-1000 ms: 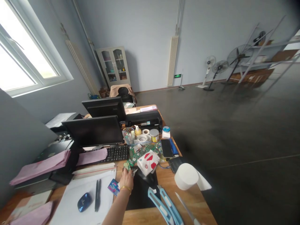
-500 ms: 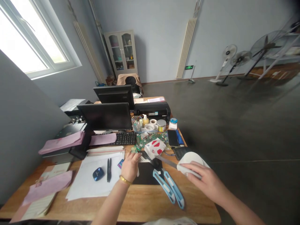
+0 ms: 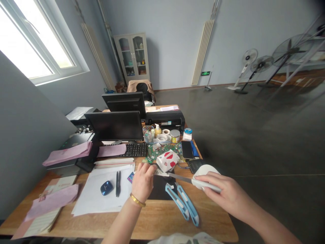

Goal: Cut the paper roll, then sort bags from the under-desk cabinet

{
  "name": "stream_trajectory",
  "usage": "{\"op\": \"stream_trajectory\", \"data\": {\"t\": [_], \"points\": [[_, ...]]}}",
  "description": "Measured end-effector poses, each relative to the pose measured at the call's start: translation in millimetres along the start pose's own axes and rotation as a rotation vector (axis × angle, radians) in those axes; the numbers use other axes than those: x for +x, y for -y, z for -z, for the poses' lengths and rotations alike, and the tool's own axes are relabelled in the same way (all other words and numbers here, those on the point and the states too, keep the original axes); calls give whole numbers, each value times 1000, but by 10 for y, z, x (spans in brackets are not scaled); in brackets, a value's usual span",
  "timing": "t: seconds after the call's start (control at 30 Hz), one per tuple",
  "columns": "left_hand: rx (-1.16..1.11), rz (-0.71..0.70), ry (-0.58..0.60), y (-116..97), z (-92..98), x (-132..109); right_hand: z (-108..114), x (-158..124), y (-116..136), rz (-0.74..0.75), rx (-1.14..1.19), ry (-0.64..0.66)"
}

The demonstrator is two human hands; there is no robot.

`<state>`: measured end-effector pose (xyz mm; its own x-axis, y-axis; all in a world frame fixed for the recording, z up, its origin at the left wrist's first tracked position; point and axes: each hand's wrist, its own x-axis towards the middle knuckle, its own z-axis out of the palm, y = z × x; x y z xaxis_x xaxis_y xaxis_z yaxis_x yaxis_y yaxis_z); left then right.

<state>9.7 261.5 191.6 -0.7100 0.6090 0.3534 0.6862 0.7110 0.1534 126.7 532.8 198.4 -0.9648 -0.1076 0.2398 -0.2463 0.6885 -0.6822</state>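
Currently catalogued, head view, one wooden desk:

- Left hand: closed in a pinch around a small part at the tip of the long tool; part too small to identify. Gold bangle on wrist.
- Right hand: closed around the pale handle of the long thin tool; shaft runs leftward, near level, to the left fingertips.
- Black mat: under and just behind the meeting point of tool and part.
- Two blue utility knives: side by side on the desk between the hands, near the tool, not touching it.
- Roll of white paper: just behind the right hand.
- Red-and-white tissue pack: beyond the tool tip, beside green circuit boards.
- White sheets: left of the left hand, bearing two pens and a blue mouse.
- Keyboard, two monitors, pink papers: farther back.

Handling note, as judgement: best done with the pinch firm and low over the mat, tool tip kept steady and pointed away from the fingertips, right wrist braced, knives left clear of both forearms.
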Motion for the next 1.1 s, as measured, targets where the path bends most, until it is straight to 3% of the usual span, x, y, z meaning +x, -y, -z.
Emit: {"op": "stream_trajectory", "data": {"t": [0.47, 0.83, 1.1], "points": [[27, -56, -70, -34, 7, 49, 20, -67, -2, 27, -30, -65], [35, -73, -97, -53, 39, 57, 53, -50, 34, -10, -21, -28], [-58, -116, -26, -124, -30, 53, -1, 30, 137, -47, -33, 61]]}}
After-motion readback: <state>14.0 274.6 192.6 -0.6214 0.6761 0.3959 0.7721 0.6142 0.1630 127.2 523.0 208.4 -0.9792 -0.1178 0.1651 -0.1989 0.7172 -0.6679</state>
